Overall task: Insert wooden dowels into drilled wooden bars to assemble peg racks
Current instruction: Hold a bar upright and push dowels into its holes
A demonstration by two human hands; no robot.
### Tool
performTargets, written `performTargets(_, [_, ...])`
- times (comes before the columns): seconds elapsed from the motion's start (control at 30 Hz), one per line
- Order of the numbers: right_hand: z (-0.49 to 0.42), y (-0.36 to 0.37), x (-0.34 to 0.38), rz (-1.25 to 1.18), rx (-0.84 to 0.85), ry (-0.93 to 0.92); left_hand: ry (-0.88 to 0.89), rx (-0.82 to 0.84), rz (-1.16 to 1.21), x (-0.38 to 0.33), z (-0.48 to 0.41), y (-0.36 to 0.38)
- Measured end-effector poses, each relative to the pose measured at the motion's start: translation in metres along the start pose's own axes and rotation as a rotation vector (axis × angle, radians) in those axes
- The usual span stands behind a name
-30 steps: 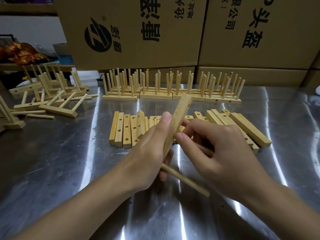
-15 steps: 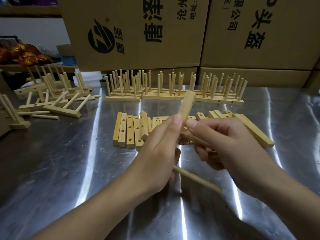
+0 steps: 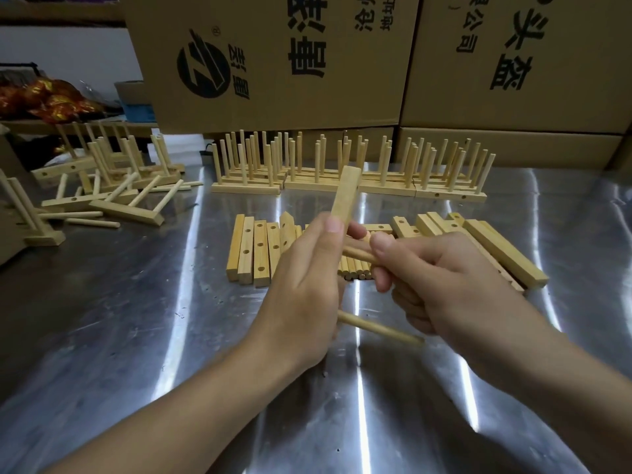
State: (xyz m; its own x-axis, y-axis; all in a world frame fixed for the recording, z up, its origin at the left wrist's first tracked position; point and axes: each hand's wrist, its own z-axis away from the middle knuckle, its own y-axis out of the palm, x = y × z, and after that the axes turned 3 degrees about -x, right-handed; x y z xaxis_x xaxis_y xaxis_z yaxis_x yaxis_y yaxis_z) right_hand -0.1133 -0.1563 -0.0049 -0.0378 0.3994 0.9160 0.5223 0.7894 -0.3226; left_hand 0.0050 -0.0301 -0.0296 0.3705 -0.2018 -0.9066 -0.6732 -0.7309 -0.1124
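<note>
Meanwhile | drilled bar [image 3: 347,193], tilted above the steel table [image 3: 136,336], was gripped in the curled left hand [image 3: 304,285] | second dowel [image 3: 359,254], pinched by the right hand [image 3: 444,278], had been raised to it | first dowel [image 3: 379,328] was already seated; insertion judged next.

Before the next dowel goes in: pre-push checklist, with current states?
1. Grip: left hand holds the bar: ok.
2. Feed: right hand pinches the dowel, aimed at the bar: ok.
3. Alignment: dowel tip on a hole: cannot tell, the left hand's fingers hide it.
4. Seating: lower dowel juts out from behind the left hand, base hidden: cannot tell.
5. Stock: spare drilled bars lie on the table: ok.
</note>
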Motion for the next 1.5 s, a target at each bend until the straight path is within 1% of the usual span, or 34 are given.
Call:
performTargets(0.03, [-0.001, -0.001, 0.002, -0.187, 0.055, 0.128, 0.049, -0.003, -0.025, 0.0, 0.0, 0.0])
performTargets(0.07, [-0.001, -0.002, 0.004, -0.284, 0.088, 0.189, 0.083, -0.002, -0.039, 0.001, 0.0, -0.001])
performTargets(0.2, [-0.001, -0.004, 0.006, -0.215, 0.114, 0.171, 0.126, 0.008, -0.083, 0.0, -0.001, -0.001])
performTargets(0.33, [0.0, -0.014, 0.014, -0.442, 0.257, 0.314, 0.272, 0.019, -0.136, -0.007, 0.0, -0.003])
performTargets(0.43, [0.002, -0.012, 0.015, -0.443, 0.26, 0.305, 0.312, 0.017, -0.161, -0.007, -0.003, -0.008])
performTargets(0.5, [0.0, -0.009, 0.013, -0.345, 0.208, 0.264, 0.311, 0.029, -0.156, -0.007, -0.008, -0.012])
performTargets(0.53, [-0.003, -0.011, 0.012, -0.291, 0.141, 0.233, 0.306, 0.018, -0.144, -0.007, -0.011, -0.015])
performTargets(0.57, [-0.006, -0.014, 0.01, -0.254, 0.041, 0.196, 0.286, -0.017, -0.107, -0.008, -0.014, -0.021])
performTargets(0.63, [-0.012, -0.024, 0.004, -0.213, -0.178, 0.126, 0.2, -0.168, 0.019, -0.009, -0.025, -0.036])
performTargets(0.67, [-0.014, -0.027, -0.001, -0.176, -0.257, 0.103, 0.128, -0.264, 0.103, -0.01, -0.032, -0.045])
performTargets(0.73, [-0.016, -0.026, -0.014, -0.034, -0.346, 0.055, -0.057, -0.431, 0.335, -0.01, -0.044, -0.062])
performTargets(0.77, [-0.016, -0.022, -0.021, 0.074, -0.361, 0.013, -0.14, -0.49, 0.464, -0.009, -0.048, -0.07])
performTargets(0.8, [-0.016, -0.015, -0.028, 0.194, -0.354, -0.044, -0.21, -0.533, 0.578, -0.007, -0.051, -0.076])
performTargets(0.87, [-0.013, -0.001, -0.04, 0.481, -0.288, -0.154, -0.324, -0.58, 0.739, -0.001, -0.053, -0.086])
performTargets(0.93, [-0.013, 0.011, -0.048, 0.729, -0.198, -0.235, -0.399, -0.6, 0.836, 0.007, -0.052, -0.089])
performTargets(0.97, [-0.014, 0.016, -0.051, 0.791, -0.168, -0.269, -0.42, -0.608, 0.865, 0.01, -0.052, -0.089])
performTargets(1.07, [-0.015, 0.026, -0.055, 0.901, -0.149, -0.385, -0.437, -0.618, 0.864, 0.017, -0.053, -0.087])
performTargets(1.13, [-0.017, 0.03, -0.057, 0.96, -0.172, -0.471, -0.426, -0.589, 0.838, 0.019, -0.055, -0.085])
performTargets(1.2, [-0.023, 0.034, -0.055, 1.004, -0.172, -0.508, -0.423, -0.557, 0.827, 0.02, -0.055, -0.081])
performTargets(1.33, [-0.053, 0.047, -0.041, 1.116, -0.054, -0.486, -0.408, -0.516, 0.81, 0.018, -0.054, -0.077])
performTargets(1.43, [-0.072, 0.052, -0.034, 1.118, 0.019, -0.447, -0.4, -0.511, 0.819, 0.015, -0.055, -0.079])
performTargets(1.5, [-0.075, 0.051, -0.032, 1.123, 0.028, -0.496, -0.396, -0.508, 0.829, 0.013, -0.055, -0.081])
